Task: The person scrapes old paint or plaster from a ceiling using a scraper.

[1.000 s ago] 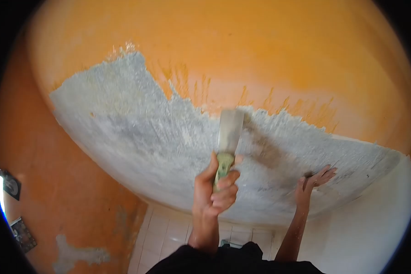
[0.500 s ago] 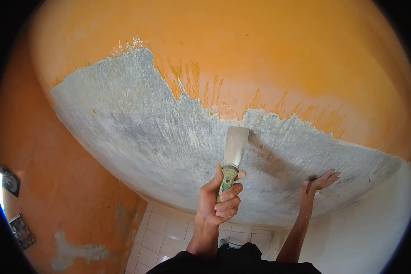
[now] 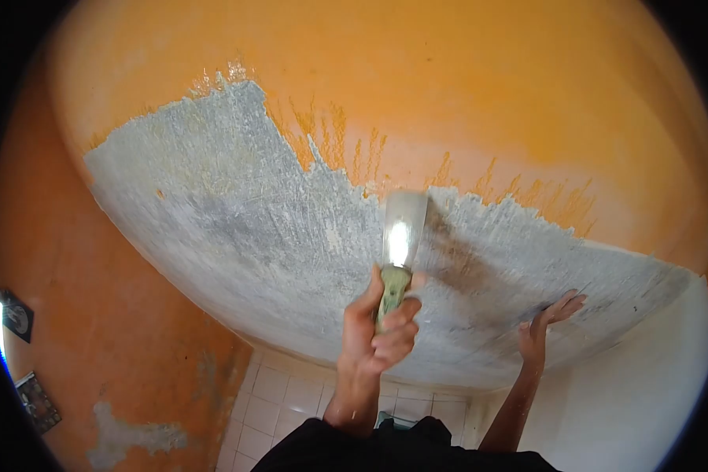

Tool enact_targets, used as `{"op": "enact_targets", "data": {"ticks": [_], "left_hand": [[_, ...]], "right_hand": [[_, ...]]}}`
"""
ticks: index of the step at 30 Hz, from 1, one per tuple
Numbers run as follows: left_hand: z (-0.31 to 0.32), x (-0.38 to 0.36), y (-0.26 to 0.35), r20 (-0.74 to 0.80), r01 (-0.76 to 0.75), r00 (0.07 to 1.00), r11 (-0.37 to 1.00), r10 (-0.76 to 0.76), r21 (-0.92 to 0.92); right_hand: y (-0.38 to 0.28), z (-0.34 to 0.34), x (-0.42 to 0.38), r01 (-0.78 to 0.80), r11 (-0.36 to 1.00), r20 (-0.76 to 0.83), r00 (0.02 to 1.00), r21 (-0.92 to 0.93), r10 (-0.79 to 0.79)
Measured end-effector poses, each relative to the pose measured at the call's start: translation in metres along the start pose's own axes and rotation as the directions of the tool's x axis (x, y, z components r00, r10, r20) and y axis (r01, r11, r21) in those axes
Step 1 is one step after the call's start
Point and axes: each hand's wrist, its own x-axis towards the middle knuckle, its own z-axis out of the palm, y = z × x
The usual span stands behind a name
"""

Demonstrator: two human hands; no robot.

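Scraper (image 3: 400, 256) at centre, blade (image 3: 406, 220) toward twelve o'clock, by the orange paint (image 3: 464, 86)'s ragged edge. The left hand (image 3: 376, 337) wraps its fingers (image 3: 397, 338) round the green handle (image 3: 395, 285), probably the best hold; it looks light, stiff. The right hand (image 3: 538, 329), four o'clock, lies against the grey wall (image 3: 252, 197), fingers outstretched.

I see open room between the left hand (image 3: 367, 346) and right hand (image 3: 543, 321); beyond the left, the scraper (image 3: 405, 228) obstructs; ahead, the wall (image 3: 464, 330) blocks.

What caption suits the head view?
Left hand holds a scraper where orange paint meets a grey patch; right hand over the patch.
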Motion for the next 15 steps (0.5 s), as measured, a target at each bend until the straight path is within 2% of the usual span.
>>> {"op": "enact_targets", "data": {"ticks": [3, 5, 11, 12, 15], "left_hand": [[0.001, -0.002, -0.005, 0.001, 0.012, 1.0, 1.0, -0.012, -0.016], [0.01, 0.002, -0.001, -0.009, 0.026, 1.0, 1.0, -0.026, 0.005], [0.002, -0.003, -0.004, -0.09, 0.021, 0.996, 0.999, -0.018, 0.04], [0.005, 0.002, -0.002, -0.029, 0.026, 0.999, 0.999, -0.025, 0.04], [0.028, 0.026, 0.008, -0.03, -0.002, 1.0, 0.988, 0.006, 0.156]], "right_hand": [[-0.017, -0.066, 0.027, -0.172, 0.91, -0.092, 0.971, 0.378, 0.222], [-0.024, -0.092, 0.037, -0.211, 0.823, -0.116, 0.942, 0.528, 0.316], [-0.032, -0.12, 0.05, -0.216, 0.736, -0.135, 0.913, 0.641, 0.386], [-0.032, -0.122, 0.05, -0.216, 0.731, -0.139, 0.91, 0.648, 0.391], [-0.036, -0.126, 0.049, -0.214, 0.708, -0.13, 0.908, 0.673, 0.399]]}}
